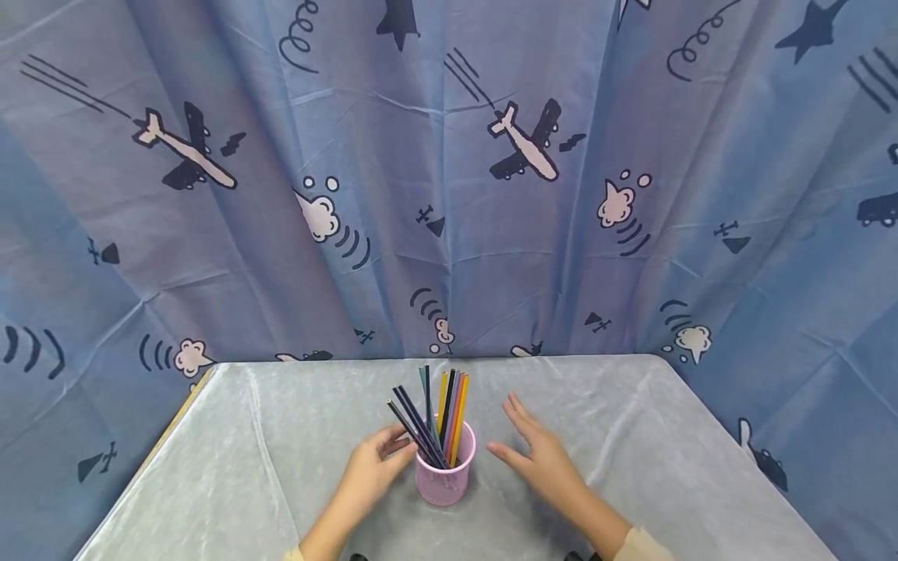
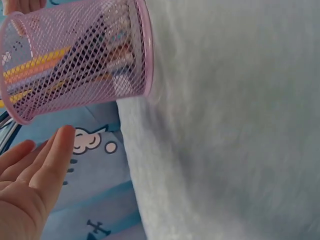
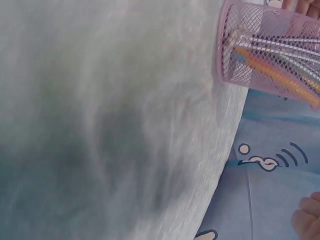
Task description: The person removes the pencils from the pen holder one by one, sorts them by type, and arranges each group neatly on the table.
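Note:
A pink mesh cup [image 1: 445, 471] stands upright on the grey-covered table [image 1: 266, 436], near its front middle. Several coloured pencils [image 1: 438, 413] stick out of the cup. My left hand [image 1: 375, 466] is just left of the cup, fingers relaxed and straight, close to its wall but apart from it. In the left wrist view the left hand [image 2: 30, 175] is spread below the cup [image 2: 75, 60]. My right hand [image 1: 536, 452] hovers open to the right of the cup, a short gap away. The right wrist view shows the cup [image 3: 270, 57] and only fingertips [image 3: 307, 220].
A blue curtain [image 1: 449, 179] printed with planes and clouds hangs close behind and beside the table. A yellowish edge [image 1: 184, 405] shows at the table's back left. The table cloth [image 3: 110, 120] stretches bare around the cup.

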